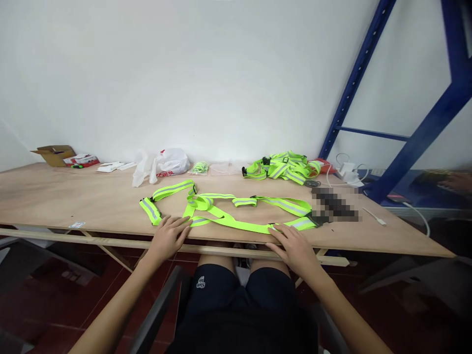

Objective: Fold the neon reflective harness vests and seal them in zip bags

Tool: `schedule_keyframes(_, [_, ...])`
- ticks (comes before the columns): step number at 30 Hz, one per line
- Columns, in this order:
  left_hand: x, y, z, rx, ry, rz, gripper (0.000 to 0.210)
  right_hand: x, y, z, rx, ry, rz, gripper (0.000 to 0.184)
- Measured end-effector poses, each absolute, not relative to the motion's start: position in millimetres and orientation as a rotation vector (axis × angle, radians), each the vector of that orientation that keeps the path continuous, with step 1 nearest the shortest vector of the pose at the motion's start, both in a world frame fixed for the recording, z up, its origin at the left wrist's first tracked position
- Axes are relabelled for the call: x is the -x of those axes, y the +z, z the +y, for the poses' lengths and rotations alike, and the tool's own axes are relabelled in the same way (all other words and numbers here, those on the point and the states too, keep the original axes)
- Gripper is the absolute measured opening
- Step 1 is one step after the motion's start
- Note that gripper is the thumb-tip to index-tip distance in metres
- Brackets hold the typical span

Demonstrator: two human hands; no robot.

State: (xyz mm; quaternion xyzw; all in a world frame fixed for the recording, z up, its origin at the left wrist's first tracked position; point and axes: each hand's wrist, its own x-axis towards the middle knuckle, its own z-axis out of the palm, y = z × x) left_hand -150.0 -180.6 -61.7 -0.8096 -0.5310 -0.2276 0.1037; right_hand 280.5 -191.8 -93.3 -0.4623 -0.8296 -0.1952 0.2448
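A neon-yellow reflective strap harness (236, 223) with grey stripes and black buckles lies spread along the front of the table. My left hand (171, 237) rests at the table's front edge, fingers stretched out and touching the harness near its left end. Farther right, my right hand (295, 247) lies with its fingers extended over the lower strap, close to the dark piece at the harness's right end. Neither hand is closed around the webbing.
Along the wall stand a cardboard box (57, 156), a white plastic bag (173, 161), a bagged yellow strap roll (200, 167) and a heap of similar harnesses (285, 167). A blurred-out dark object (335, 204) and a white cable (374, 216) lie right. A blue rack (354, 73) rises behind.
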Motion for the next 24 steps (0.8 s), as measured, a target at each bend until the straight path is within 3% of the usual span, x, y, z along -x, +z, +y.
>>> schedule_keyframes(9, [167.0, -54.4, -174.9, 2.557, -0.907, -1.844, 0.059, -279.8, -93.9, -191.5, 1.344, -0.566, -2.199, 0.056])
schedule_keyframes(17, [133.4, -38.1, -144.3, 2.473, -1.068, -2.135, 0.038, -282.4, -98.7, -189.4, 1.344, -0.54, -2.196, 0.057])
schedule_keyframes(20, [127.4, -38.6, -137.4, 2.542, -1.331, -2.028, 0.029, -283.9, -99.5, -189.3, 1.36, -0.528, -2.193, 0.058])
schedule_keyframes(24, [134.2, -32.9, -133.3, 2.609, -1.813, -1.927, 0.034, -284.6, -98.3, -190.2, 1.4, -0.508, -2.184, 0.059])
